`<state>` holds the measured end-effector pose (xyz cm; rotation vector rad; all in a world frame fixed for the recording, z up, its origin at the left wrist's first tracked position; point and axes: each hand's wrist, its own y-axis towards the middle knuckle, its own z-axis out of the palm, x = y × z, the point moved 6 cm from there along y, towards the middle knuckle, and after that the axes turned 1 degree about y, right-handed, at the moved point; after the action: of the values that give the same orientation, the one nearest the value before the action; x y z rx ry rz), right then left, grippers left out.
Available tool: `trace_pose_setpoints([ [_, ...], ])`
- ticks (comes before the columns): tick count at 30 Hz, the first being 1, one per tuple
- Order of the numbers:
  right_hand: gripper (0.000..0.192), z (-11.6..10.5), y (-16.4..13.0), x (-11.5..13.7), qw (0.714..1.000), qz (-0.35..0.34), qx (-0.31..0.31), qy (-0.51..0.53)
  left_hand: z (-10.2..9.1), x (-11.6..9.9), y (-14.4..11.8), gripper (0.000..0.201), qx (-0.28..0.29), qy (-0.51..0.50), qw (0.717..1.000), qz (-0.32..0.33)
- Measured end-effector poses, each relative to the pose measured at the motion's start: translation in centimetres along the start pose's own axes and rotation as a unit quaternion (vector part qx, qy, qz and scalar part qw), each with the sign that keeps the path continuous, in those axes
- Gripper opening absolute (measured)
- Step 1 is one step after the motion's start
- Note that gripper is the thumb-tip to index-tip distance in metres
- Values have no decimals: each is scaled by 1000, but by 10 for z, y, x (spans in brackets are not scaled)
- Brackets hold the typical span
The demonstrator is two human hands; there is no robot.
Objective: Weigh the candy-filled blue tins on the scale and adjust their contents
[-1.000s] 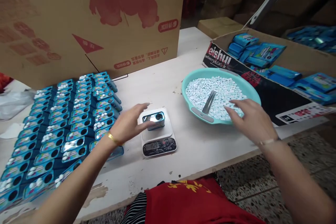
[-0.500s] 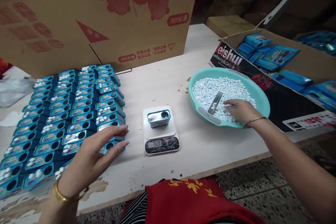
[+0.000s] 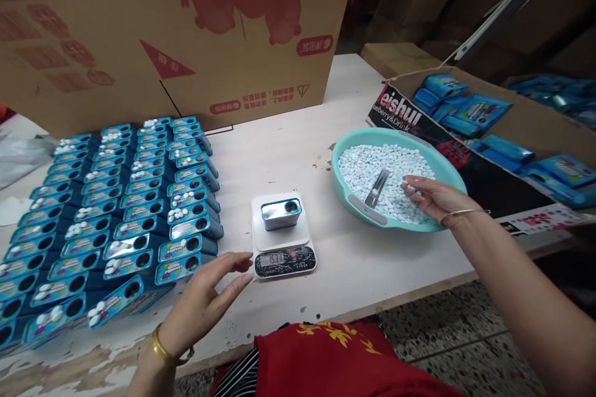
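Shiny metal tin [image 3: 274,208], smooth plast. basin [image 3: 447,172], matt cardbd box [image 3: 158,18]

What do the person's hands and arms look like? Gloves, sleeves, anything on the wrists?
Both hands are bare: no gloves, and no sleeves in view. The left hand has a thick, smooth, gold-coloured bangle at its wrist. The right hand has a thin, silvery bracelet at its wrist.
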<state>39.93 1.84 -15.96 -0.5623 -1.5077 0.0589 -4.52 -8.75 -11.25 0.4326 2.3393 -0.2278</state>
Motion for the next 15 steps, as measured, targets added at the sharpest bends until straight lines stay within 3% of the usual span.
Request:
trace_pose_setpoints([
  [4,22,58,-31,24,996,-5,93,9,11,2,3,30,13,-6,1000,1],
  [9,19,167,-85,51,945,-28,321,-65,22,3,2,28,18,-19,1000,0],
  [12,7,207,-99,54,912,-67,366,-170,28,3,0,27,36,-40,999,-3],
  [15,6,224,-99,51,876,-112,362,-297,32,6,-4,27,40,-59,997,-15],
])
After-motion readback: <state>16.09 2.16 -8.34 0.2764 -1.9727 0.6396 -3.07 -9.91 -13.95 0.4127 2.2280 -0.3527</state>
